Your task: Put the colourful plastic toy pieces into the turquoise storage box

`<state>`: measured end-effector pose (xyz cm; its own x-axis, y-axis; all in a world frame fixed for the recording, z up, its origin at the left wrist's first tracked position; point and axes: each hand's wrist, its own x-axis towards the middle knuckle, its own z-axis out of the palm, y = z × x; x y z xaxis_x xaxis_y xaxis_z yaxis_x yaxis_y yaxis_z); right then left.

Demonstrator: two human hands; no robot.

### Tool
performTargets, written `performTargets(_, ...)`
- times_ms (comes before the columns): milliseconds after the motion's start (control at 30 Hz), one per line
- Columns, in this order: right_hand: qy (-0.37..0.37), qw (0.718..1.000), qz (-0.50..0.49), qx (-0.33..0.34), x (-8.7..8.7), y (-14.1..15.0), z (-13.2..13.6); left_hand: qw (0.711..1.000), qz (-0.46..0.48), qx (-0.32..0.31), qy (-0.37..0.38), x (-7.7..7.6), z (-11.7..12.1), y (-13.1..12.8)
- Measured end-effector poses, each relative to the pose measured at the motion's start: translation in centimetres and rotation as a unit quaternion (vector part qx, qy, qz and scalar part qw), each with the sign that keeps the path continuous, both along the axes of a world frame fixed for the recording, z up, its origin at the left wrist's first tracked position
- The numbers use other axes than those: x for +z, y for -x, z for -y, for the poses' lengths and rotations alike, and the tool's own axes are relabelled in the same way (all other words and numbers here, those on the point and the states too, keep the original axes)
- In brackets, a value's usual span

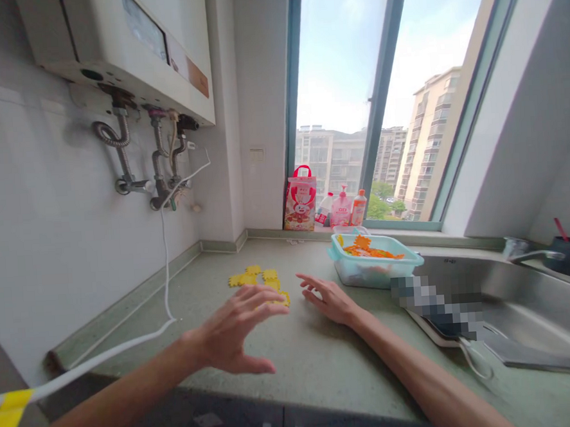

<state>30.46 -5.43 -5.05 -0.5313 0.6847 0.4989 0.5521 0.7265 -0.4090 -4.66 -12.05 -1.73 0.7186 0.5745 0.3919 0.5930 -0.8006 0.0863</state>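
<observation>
My left hand [237, 329] hovers just above the green countertop [303, 354], fingers stretched out and slightly spread, holding nothing. Its fingertips reach toward a cluster of yellow gear-shaped pieces [257, 279] lying flat on the counter. My right hand [329, 298] lies low over the counter just right of those pieces, fingers extended and apart, empty. Behind my right hand stands a clear plastic box [372, 266] with teal clips, filled with orange and other coloured gear pieces.
A water heater [125, 49] with pipes hangs on the left wall, and a white cable [165, 272] trails down onto the counter. A red bag [300, 203] and bottles [347, 208] stand at the window. A steel sink [512, 296] lies at right.
</observation>
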Motion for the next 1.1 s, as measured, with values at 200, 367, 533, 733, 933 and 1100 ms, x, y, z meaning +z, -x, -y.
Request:
performTargets(200,-0.004,0.998,0.055,0.04,0.3,2.7,1.0,0.983,0.03,0.151,0.101,-2.1,-10.6,2.7)
performTargets(367,-0.001,0.994,0.106,0.024,-0.2,4.3,-0.2,0.981,-0.045,0.13,0.139,-2.8,-13.9,0.5)
performTargets(533,-0.041,0.994,0.089,0.05,-0.2,3.7,-1.4,0.982,-0.08,0.093,0.141,-2.5,-14.8,-3.0)
performTargets(733,-0.015,0.998,0.059,0.021,0.3,1.3,-1.6,0.982,-0.072,0.086,0.151,-2.6,-14.0,-5.5)
performTargets(933,0.039,0.997,0.061,0.029,1.5,-0.1,0.2,0.98,-0.069,0.059,0.175,-2.4,-12.3,-6.4)
performTargets(1100,0.036,0.998,0.041,-0.007,1.4,-0.8,-0.4,0.988,-0.001,0.005,0.157,-1.5,-12.9,-6.2)
